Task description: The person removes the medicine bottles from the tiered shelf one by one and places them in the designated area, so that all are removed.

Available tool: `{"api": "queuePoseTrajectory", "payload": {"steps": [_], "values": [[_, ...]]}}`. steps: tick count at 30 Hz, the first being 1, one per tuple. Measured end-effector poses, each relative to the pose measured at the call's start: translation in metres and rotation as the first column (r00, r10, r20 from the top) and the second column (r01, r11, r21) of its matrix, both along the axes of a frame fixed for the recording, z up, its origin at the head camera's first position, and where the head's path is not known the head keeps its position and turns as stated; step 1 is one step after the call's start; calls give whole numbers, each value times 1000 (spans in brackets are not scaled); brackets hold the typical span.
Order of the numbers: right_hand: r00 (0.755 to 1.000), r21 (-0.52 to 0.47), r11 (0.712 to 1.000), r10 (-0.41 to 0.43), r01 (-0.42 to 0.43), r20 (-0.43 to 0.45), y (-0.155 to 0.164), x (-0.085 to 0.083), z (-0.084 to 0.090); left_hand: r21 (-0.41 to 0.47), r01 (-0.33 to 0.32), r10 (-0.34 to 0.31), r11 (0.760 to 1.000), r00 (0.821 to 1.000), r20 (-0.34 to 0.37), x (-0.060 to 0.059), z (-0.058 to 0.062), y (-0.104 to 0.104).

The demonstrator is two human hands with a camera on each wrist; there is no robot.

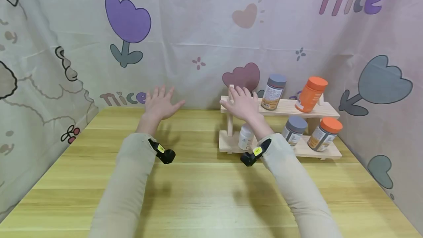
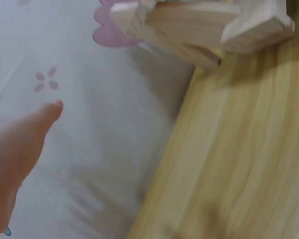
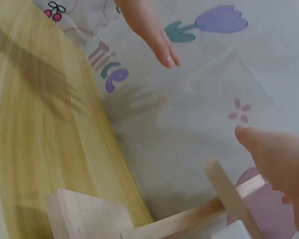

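Both hands hang in the air above the table with fingers spread, holding nothing. The left hand (image 1: 160, 105) is over the table's far left part, its thumb (image 2: 40, 122) showing in the left wrist view. The right hand (image 1: 243, 104) appears in front of the left end of a two-tier wooden rack (image 1: 281, 110). A grey-lidded jar (image 1: 273, 92) and an orange bottle (image 1: 311, 94) stand on the top tier. Below are a small white bottle (image 1: 245, 137), partly hidden by the right forearm, another grey-lidded jar (image 1: 293, 130) and an orange-lidded jar (image 1: 325, 134).
The wood-grain table (image 1: 198, 194) carries the rack at its back right. A printed curtain (image 1: 185, 21) hangs behind and along the sides. Each wrist wears a small black camera, one on the left (image 1: 164, 153) and one on the right (image 1: 252, 156).
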State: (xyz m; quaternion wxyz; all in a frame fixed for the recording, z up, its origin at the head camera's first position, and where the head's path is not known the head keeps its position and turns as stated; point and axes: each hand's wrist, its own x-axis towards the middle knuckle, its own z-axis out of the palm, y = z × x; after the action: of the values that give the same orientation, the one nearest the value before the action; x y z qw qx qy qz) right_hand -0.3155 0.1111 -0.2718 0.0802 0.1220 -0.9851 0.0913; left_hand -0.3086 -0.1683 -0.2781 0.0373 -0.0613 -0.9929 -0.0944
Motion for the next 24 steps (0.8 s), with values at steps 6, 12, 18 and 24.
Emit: {"api": "queuePoseTrajectory", "payload": {"steps": [6,12,18,24], "values": [[995,-122,989,77,-83,-57,14,22,7,49,44,-43,998,999,-11,10,2,5],[986,-376,911,144,-167,-88,43,56,9,197,102,-87,975,993,-82,26,-3,17],[984,-568,803,156,-179,-88,84,92,8,438,135,-115,889,991,-72,44,-7,31],[975,-699,681,113,-217,-192,134,128,3,594,137,-128,793,990,-57,63,-8,50]]}}
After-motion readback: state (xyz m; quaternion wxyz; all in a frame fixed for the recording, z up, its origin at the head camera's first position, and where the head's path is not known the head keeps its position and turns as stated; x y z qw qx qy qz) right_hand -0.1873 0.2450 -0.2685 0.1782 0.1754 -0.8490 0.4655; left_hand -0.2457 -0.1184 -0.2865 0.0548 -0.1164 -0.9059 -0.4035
